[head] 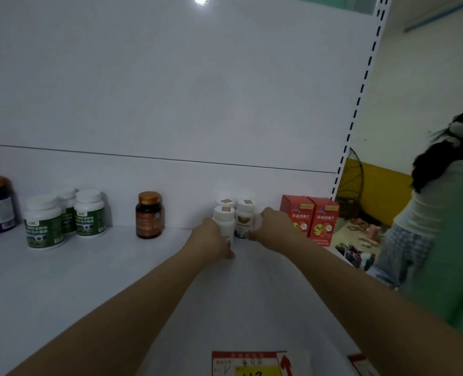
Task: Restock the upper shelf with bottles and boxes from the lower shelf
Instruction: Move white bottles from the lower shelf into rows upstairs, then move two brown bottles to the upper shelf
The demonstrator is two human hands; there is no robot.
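Head view shows both hands at the back of the upper shelf [89, 280]. The left hand [211, 237] curls its fingers round the front white bottle [224, 221], and the right hand [272, 226] holds the neighbouring white bottle [245, 213], left of the red boxes [310, 221]. Both should probably be seated upright, labels forward, then released gently so neither tips.

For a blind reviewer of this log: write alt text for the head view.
Both hands reach to the back of a white shelf: the left hand grips the front white bottle, the right hand grips the neighbouring white bottle. Two red boxes stand to their right; a brown bottle and green-labelled bottles stand to the left.
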